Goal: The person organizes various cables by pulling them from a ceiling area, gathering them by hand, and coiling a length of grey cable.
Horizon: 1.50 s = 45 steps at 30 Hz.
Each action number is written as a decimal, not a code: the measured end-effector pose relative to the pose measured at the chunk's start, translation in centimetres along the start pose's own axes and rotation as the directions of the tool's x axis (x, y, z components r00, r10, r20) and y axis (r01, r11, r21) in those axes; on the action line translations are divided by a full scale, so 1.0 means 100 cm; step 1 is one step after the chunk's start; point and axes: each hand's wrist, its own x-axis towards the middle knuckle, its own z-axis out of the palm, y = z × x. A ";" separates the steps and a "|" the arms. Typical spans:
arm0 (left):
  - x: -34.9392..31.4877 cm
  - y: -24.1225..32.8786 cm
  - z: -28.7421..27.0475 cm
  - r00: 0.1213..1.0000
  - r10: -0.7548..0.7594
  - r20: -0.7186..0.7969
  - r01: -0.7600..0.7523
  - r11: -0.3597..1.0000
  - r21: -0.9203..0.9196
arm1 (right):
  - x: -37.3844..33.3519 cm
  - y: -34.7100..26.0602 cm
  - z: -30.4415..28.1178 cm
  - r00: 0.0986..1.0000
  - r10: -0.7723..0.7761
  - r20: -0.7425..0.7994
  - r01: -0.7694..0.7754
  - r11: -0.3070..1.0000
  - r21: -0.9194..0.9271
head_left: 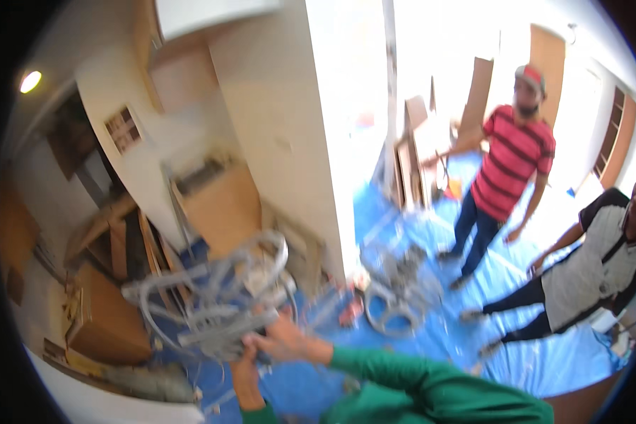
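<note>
A bundle of grey, curved frame parts (212, 304), which look like pieces of a chair frame, is held up in front of me, blurred by motion. My left hand (245, 369) is closed round its lower end from below. Just to the right, my right hand (290, 343) grips the same end, close against the left. Both arms are in green sleeves. The fingertips are partly hidden by the frame and by each other. Similar grey frame parts with a round ring (392, 328) lie on the floor to the right.
Blue sheeting (537, 360) covers the floor. A person in a striped red shirt (512, 162) stands ahead right; another in grey and black (579, 283) is nearer right. Cardboard boxes (109, 321) and wooden pieces crowd the left. A wall corner (283, 141) rises ahead. Boards (413, 166) lean behind.
</note>
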 end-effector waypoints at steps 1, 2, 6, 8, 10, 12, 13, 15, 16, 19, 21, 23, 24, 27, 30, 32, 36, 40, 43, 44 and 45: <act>0.001 0.007 0.008 1.000 0.022 0.015 -0.022 0.999 -0.034 | -0.004 -0.005 -0.001 0.995 0.044 0.093 -0.045 0.999 0.014; -0.002 0.011 0.006 1.000 0.009 0.013 -0.009 0.999 -0.052 | -0.007 -0.008 0.002 0.970 0.167 0.175 -0.172 0.985 0.011; 0.002 -0.010 -0.003 0.989 -0.086 0.118 0.104 0.983 -0.151 | -0.012 -0.017 0.000 0.991 0.086 0.099 -0.069 0.984 -0.167; -0.011 -0.012 -0.004 0.958 -0.209 0.198 0.254 0.937 -0.238 | -0.028 -0.025 -0.008 1.000 -0.015 -0.005 0.012 0.912 -0.410; -0.014 -0.024 -0.009 0.943 -0.238 0.234 0.313 0.876 -0.366 | -0.035 -0.028 -0.011 0.999 0.001 0.036 0.015 0.894 -0.447; -0.004 -0.020 -0.014 0.900 -0.246 0.359 0.397 0.803 -0.445 | -0.036 -0.032 -0.009 1.000 0.002 0.016 0.005 0.891 -0.454; -0.007 -0.025 -0.013 0.864 -0.248 0.438 0.452 0.766 -0.458 | -0.037 -0.032 -0.009 1.000 0.002 0.006 0.001 0.889 -0.458; -0.013 -0.027 -0.016 0.858 -0.262 0.442 0.468 0.753 -0.463 | -0.038 -0.034 -0.008 1.000 -0.010 -0.028 -0.007 0.826 -0.564; -0.015 -0.030 -0.016 0.870 -0.259 0.419 0.449 0.769 -0.456 | -0.039 -0.034 -0.009 0.999 -0.018 -0.042 -0.011 0.789 -0.615; -0.020 -0.029 -0.019 0.930 -0.225 0.292 0.325 0.875 -0.359 | -0.038 -0.040 -0.011 0.978 -0.176 -0.111 0.064 0.762 -0.644; -0.015 -0.034 -0.014 0.951 -0.199 0.238 0.256 0.936 -0.240 | -0.040 -0.033 -0.017 0.999 -0.018 0.040 0.035 0.866 -0.499; -0.012 -0.034 -0.010 0.973 -0.139 0.187 0.161 0.981 -0.108 | -0.039 -0.031 -0.023 0.977 0.112 0.183 -0.080 0.982 -0.172; -0.012 -0.033 -0.004 0.982 -0.109 0.156 0.118 0.992 -0.049 | -0.034 -0.028 -0.030 0.956 0.156 0.250 -0.180 0.981 0.078; -0.024 -0.013 0.037 0.999 -0.046 0.008 0.045 0.993 0.112 | -0.027 -0.032 -0.033 0.980 0.132 0.145 -0.195 0.741 0.643; -0.031 -0.019 0.039 0.998 -0.059 -0.018 0.061 0.927 0.371 | -0.013 -0.044 -0.058 0.991 0.127 -0.052 -0.063 0.757 0.651; -0.034 -0.019 0.040 0.996 -0.058 0.070 0.018 0.879 0.476 | -0.003 -0.056 -0.072 0.956 0.294 0.010 -0.225 0.707 0.671; -0.029 -0.026 0.042 0.978 -0.117 0.173 -0.031 0.735 0.678 | -0.002 -0.060 -0.083 0.933 0.298 -0.201 -0.120 0.784 0.609; -0.034 -0.018 0.038 0.942 -0.107 0.318 -0.190 0.610 0.769 | -0.010 -0.068 -0.097 0.967 0.224 -0.119 -0.133 0.849 0.511; -0.043 -0.017 0.034 0.973 -0.158 0.171 -0.010 0.704 0.710 | -0.021 -0.058 -0.102 0.960 0.279 0.032 -0.252 0.806 0.535; -0.041 -0.018 0.032 0.971 -0.177 0.161 0.011 0.705 0.709 | -0.026 -0.050 -0.105 0.948 0.304 0.094 -0.304 0.780 0.547; -0.037 -0.019 0.030 0.969 -0.193 0.152 0.030 0.708 0.706 | -0.033 -0.038 -0.107 0.958 0.274 0.087 -0.278 0.809 0.517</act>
